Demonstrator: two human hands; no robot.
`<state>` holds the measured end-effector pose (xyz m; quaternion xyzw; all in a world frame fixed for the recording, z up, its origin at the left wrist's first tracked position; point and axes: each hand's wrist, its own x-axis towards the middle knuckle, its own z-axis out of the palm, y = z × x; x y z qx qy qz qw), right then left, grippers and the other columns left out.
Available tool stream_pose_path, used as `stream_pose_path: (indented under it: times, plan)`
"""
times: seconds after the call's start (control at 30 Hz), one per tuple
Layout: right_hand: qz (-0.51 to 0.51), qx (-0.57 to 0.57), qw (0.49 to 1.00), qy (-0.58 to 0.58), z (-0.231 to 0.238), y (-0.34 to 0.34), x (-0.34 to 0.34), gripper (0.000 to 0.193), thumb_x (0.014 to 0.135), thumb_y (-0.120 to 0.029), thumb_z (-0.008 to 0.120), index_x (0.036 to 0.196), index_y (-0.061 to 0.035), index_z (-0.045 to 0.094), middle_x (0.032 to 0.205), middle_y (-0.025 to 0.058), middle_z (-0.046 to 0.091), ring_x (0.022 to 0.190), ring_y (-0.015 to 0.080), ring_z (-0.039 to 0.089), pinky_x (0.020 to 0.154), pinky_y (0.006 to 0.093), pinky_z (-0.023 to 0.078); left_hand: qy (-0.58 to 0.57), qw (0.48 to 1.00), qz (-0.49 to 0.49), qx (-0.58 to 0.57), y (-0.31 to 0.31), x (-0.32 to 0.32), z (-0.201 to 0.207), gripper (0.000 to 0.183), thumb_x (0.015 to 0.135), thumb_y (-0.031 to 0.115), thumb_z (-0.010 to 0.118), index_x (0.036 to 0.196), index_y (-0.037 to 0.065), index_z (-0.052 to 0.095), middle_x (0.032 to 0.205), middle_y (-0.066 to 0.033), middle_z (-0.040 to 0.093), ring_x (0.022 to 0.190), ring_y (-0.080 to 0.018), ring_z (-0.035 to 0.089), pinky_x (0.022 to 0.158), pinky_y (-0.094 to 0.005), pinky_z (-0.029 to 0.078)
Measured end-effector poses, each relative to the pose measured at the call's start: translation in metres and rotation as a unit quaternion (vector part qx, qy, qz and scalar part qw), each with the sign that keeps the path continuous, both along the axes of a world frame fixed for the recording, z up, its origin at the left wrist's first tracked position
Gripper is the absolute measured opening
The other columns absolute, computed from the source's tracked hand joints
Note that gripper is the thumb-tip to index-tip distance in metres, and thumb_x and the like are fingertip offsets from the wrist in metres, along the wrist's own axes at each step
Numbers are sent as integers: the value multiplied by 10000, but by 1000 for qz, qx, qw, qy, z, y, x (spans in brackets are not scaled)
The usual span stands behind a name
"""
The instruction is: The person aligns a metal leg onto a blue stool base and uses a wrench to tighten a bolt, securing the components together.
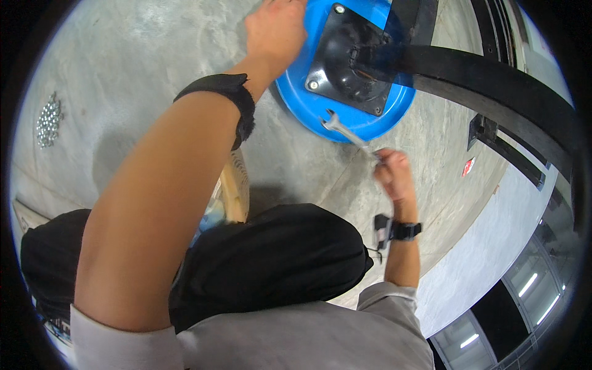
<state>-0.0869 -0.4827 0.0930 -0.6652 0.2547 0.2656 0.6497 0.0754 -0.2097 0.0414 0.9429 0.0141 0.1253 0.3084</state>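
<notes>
A wrench (pixel 344 129) with an open jaw is in my right hand (pixel 394 172), whose fingers are closed round its near end. The jaw end is over the near rim of a round blue disc (pixel 296 102), apart from the bolts. On the disc lies a black square plate (pixel 333 52) with bolts (pixel 314 85) at its corners, joined to a thick black tube (pixel 481 74). At the disc's left edge is my left hand (pixel 275 28); the top of the picture cuts off its fingers, so its grip is hidden.
A pile of small shiny metal nuts or bolts (pixel 49 123) lies on the grey floor (pixel 154 37) at far left. A tan container (pixel 234 188) stands partly behind my left forearm. A small red and white piece (pixel 468 166) and a black metal bracket (pixel 481 129) are at right.
</notes>
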Motion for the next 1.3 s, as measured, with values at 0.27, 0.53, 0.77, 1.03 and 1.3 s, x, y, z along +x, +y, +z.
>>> stream_pose_path:
  times: [0.27, 0.53, 0.77, 1.03, 1.3]
  plan:
    - [36, 120, 992, 7, -19, 80, -44, 297, 933, -319, 436, 822, -50, 495, 569, -19, 398, 505, 67, 346, 500, 209, 277, -11, 1000, 7, 11, -4, 1, -5, 387, 758, 8, 451, 1130, 100, 509, 955, -103, 570, 900, -310, 556, 746, -401, 469]
    - [-9, 144, 989, -3, -31, 114, -47, 294, 948, -316, 384, 821, -63, 464, 610, 8, 455, 538, 79, 403, 507, 212, 314, 12, 1000, -11, 0, -6, 0, 0, 410, 744, -10, 444, 1137, 88, 505, 957, -124, 568, 905, -321, 554, 751, -413, 468]
    - [28, 221, 973, 60, -41, 115, -45, 286, 953, -293, 364, 874, -36, 460, 645, 79, 525, 565, 153, 492, 539, 255, 394, 13, 1000, 0, 4, -9, 0, -4, 411, 748, -10, 444, 1138, 104, 505, 957, -117, 566, 891, -322, 555, 744, -414, 468]
    - [-32, 419, 899, 119, -62, 143, -45, 252, 974, -216, 327, 1021, 0, 450, 1006, 201, 577, 926, 287, 586, 819, 368, 467, 17, 1000, 0, 12, -8, -2, -1, 405, 751, -11, 437, 1132, 105, 509, 954, -111, 569, 883, -323, 557, 732, -412, 471]
    - [-17, 399, 911, 104, -55, 152, -29, 242, 975, -196, 317, 1004, 7, 447, 1037, 209, 579, 975, 271, 585, 872, 350, 463, -33, 999, -2, -17, -5, -1, -3, 419, 731, -23, 444, 1126, 100, 514, 947, -137, 570, 884, -338, 558, 739, -410, 470]
